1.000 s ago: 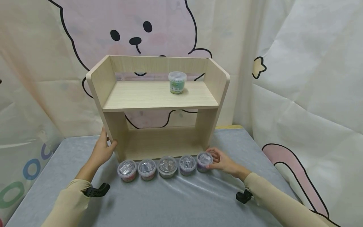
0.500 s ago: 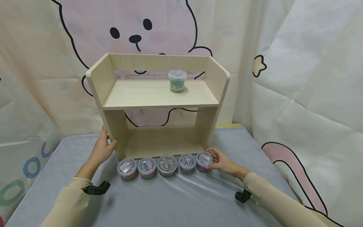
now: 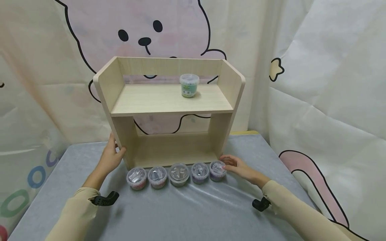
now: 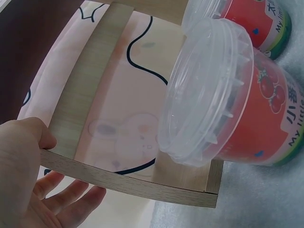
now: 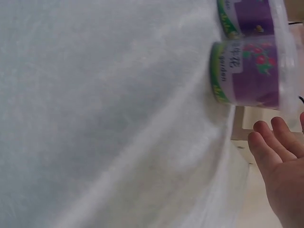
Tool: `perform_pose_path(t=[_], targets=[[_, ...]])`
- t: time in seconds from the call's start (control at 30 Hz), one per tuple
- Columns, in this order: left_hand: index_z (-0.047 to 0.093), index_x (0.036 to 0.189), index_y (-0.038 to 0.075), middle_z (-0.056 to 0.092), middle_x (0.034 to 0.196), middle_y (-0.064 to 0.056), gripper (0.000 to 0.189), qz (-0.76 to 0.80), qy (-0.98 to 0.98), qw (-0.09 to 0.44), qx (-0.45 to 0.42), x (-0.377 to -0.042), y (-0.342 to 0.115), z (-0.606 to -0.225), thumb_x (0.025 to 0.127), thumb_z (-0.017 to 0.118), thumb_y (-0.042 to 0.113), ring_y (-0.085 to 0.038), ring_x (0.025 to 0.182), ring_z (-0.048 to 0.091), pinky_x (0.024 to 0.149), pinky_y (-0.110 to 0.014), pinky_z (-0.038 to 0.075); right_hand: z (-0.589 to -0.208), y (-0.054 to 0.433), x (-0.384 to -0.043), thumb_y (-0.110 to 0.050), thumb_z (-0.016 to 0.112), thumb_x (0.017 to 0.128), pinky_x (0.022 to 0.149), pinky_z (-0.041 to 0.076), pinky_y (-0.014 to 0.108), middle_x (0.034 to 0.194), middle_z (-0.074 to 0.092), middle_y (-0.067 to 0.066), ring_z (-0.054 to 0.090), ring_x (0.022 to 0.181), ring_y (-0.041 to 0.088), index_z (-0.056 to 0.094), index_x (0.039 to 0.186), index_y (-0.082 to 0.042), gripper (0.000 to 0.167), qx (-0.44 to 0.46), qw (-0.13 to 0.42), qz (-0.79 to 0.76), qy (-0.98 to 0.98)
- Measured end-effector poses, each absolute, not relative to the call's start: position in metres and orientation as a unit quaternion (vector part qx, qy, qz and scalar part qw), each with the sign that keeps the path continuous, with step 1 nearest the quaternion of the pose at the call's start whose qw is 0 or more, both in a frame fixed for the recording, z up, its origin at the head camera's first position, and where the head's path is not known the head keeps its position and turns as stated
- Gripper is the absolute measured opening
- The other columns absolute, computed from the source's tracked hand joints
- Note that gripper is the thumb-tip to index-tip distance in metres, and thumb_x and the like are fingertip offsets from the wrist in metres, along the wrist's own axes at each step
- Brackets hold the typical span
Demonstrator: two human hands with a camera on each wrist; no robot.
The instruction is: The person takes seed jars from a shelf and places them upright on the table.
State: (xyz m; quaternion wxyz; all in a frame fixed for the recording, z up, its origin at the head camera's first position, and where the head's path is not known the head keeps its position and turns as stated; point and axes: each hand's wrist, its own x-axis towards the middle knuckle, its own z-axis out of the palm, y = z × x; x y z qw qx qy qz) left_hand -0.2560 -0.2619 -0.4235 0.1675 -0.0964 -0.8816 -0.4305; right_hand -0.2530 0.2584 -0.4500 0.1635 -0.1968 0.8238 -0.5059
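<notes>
A light wooden two-tier shelf [image 3: 172,103] stands on the table. My left hand [image 3: 111,156] grips its left side panel; in the left wrist view the thumb lies on one face and the fingers on the other. Several clear-lidded plastic tubs line up along the shelf's front, among them a red-labelled tub [image 4: 266,114] at the left end and a purple-labelled tub [image 5: 259,71] at the right end. Beside that right-end tub is my right hand [image 3: 238,167], its fingers loosely extended. The right wrist view shows a gap between these fingers and the tub.
A green-labelled tub [image 3: 189,86] stands on the upper tier, right of centre. Grey-blue cloth [image 3: 181,214] covers the table. Printed curtains [image 3: 325,83] hang behind and at both sides.
My right thumb has come up from the right-end tub's side toward its lid, and the hand has shifted slightly. My left hand keeps its hold on the shelf. The tubs stay in line.
</notes>
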Motion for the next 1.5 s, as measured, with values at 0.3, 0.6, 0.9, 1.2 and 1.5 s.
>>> perform_pose_path(t=[0.3, 0.6, 0.9, 1.2, 1.5], targets=[[0.012, 0.159, 0.015, 0.035, 0.154, -0.034, 0.073, -0.431, -0.884, 0.156, -0.088, -0.258, -0.259, -0.422, 0.098, 0.049, 0.006, -0.063, 0.127, 0.049, 0.089, -0.071, 0.052, -0.422, 0.265, -0.254, -0.023, 0.053, 0.104, 0.111, 0.047, 0.046, 0.151, 0.044, 0.031, 0.045, 0.14, 0.047, 0.038, 0.149, 0.006, 0.055, -0.202, 0.155, -0.513, 0.82], [0.012, 0.158, 0.012, 0.034, 0.153, -0.035, 0.069, -0.429, -0.887, 0.151, -0.083, -0.254, -0.26, -0.421, 0.099, 0.047, 0.008, -0.064, 0.128, 0.047, 0.092, -0.073, 0.049, -0.386, 0.259, -0.256, -0.022, 0.053, 0.104, 0.109, 0.049, 0.034, 0.151, 0.045, 0.032, 0.048, 0.137, 0.048, 0.039, 0.149, 0.005, 0.054, -0.227, 0.134, -0.508, 0.82], [0.01, 0.16, 0.014, 0.033, 0.155, -0.032, 0.072, -0.431, -0.885, 0.155, -0.088, -0.254, -0.26, -0.422, 0.099, 0.047, 0.007, -0.064, 0.127, 0.048, 0.091, -0.073, 0.05, -0.344, 0.246, -0.25, -0.021, 0.053, 0.104, 0.103, 0.048, 0.019, 0.149, 0.05, 0.023, 0.05, 0.137, 0.043, 0.041, 0.149, 0.001, 0.052, -0.257, 0.12, -0.496, 0.821], [0.008, 0.161, 0.016, 0.034, 0.154, -0.035, 0.073, -0.434, -0.885, 0.146, -0.08, -0.252, -0.26, -0.419, 0.1, 0.046, 0.009, -0.063, 0.129, 0.047, 0.095, -0.074, 0.047, -0.31, 0.231, -0.245, -0.018, 0.051, 0.103, 0.104, 0.048, 0.02, 0.149, 0.051, 0.02, 0.052, 0.138, 0.031, 0.042, 0.149, -0.003, 0.049, -0.298, 0.113, -0.496, 0.808], [0.005, 0.162, 0.015, 0.034, 0.153, -0.037, 0.074, -0.432, -0.886, 0.147, -0.084, -0.251, -0.259, -0.419, 0.1, 0.046, 0.008, -0.064, 0.13, 0.044, 0.098, -0.079, 0.04, -0.275, 0.214, -0.24, -0.013, 0.052, 0.101, 0.101, 0.051, 0.021, 0.145, 0.054, 0.019, 0.061, 0.126, 0.01, 0.046, 0.145, -0.001, 0.045, -0.298, 0.08, -0.516, 0.799]])
